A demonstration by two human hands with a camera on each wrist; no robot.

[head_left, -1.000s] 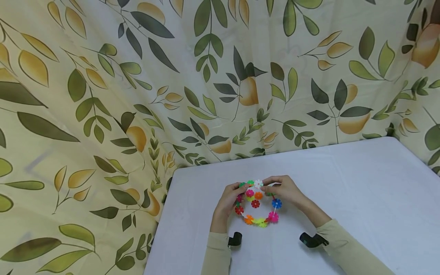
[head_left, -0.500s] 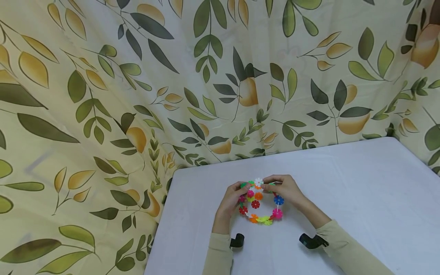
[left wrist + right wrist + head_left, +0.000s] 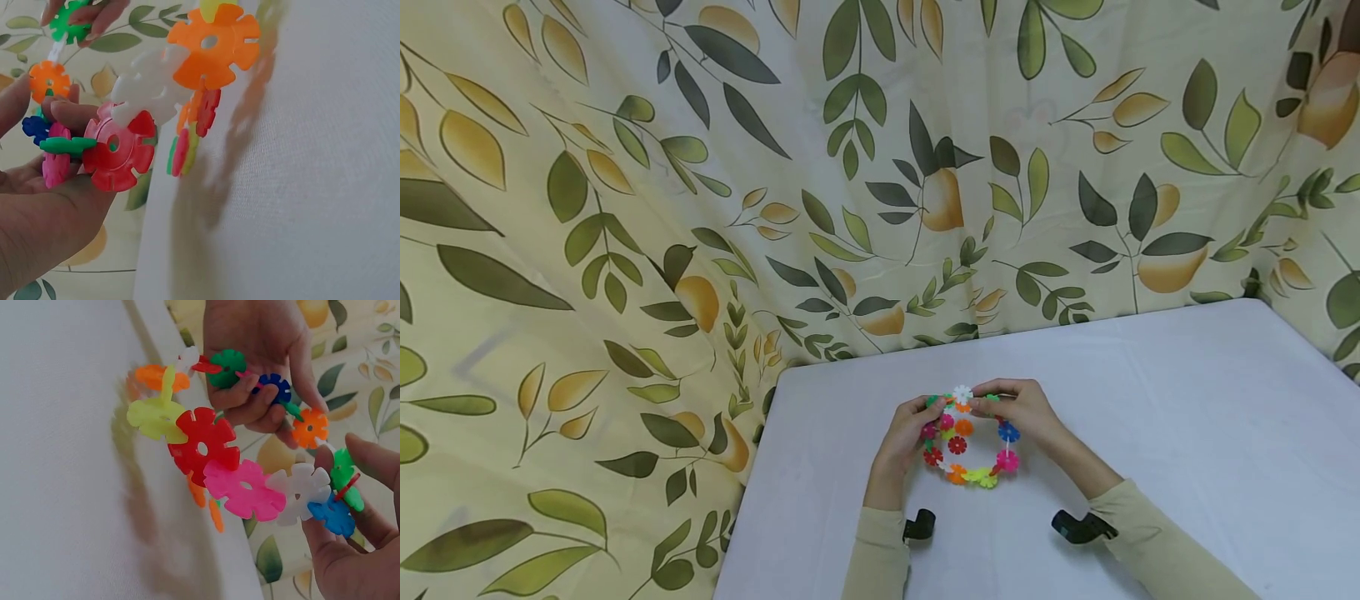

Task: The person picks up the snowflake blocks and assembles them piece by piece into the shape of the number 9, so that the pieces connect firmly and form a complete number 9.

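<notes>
Flower-shaped plastic discs, slotted together, form a colourful ring-shaped chain (image 3: 1008, 461), raised with its lower part slanting toward the person. My left hand (image 3: 898, 433) grips its left upper side; in the left wrist view the fingers curl round blue, pink and green discs beside a red disc (image 3: 119, 150). My right hand (image 3: 1018, 408) pinches the right upper side, at a green disc (image 3: 344, 469) and a blue disc (image 3: 332, 514). Between both hands are a white disc (image 3: 962, 394) and an orange disc (image 3: 310, 428). Fingers partly hide the pieces there.
Several loose discs, among them a red disc (image 3: 957, 445), lie on the white table (image 3: 1150, 417), seen through the ring. Black wrist cameras (image 3: 1082, 527) sit at both sleeves. A leaf-patterned curtain (image 3: 880, 208) hangs along the table's back and left sides.
The ring has shifted slightly right and away from the person, the left hand moving a little right with it. The right hand has risen slightly. Loose discs stay in place.
</notes>
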